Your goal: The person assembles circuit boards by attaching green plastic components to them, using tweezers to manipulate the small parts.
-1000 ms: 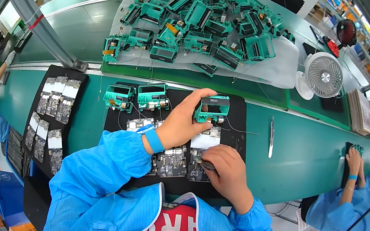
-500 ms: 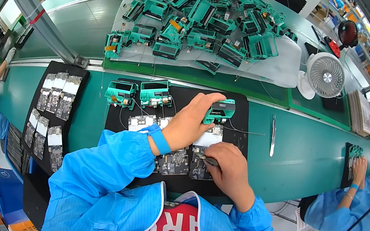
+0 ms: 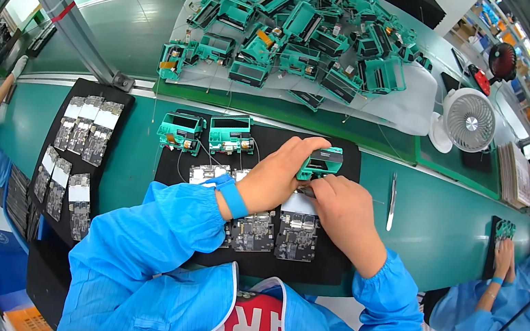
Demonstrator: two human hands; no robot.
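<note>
My left hand (image 3: 269,180) is closed around a green plastic housing (image 3: 322,163), holding it above the black mat (image 3: 327,262). My right hand (image 3: 349,213) is up against the housing's lower end, fingers pinched together; whatever they hold is hidden. Just below both hands lies a circuit board (image 3: 297,238) with a white upper part. Another circuit board (image 3: 252,233) sits beside it, partly under my left wrist. Two more green housings, one at the left (image 3: 180,133) and one nearer my hand (image 3: 231,134), rest at the mat's far edge with thin wires trailing.
Tweezers (image 3: 391,203) lie on the green table to the right. A second black mat (image 3: 69,162) at left carries several boards. Beyond the ledge is a heap of green housings (image 3: 301,22). A white fan (image 3: 468,119) stands far right. Co-workers sit at both sides.
My right hand has moved up from the board to the housing's lower end. The dark tool seen in it earlier no longer shows. My left hand still holds the housing.
</note>
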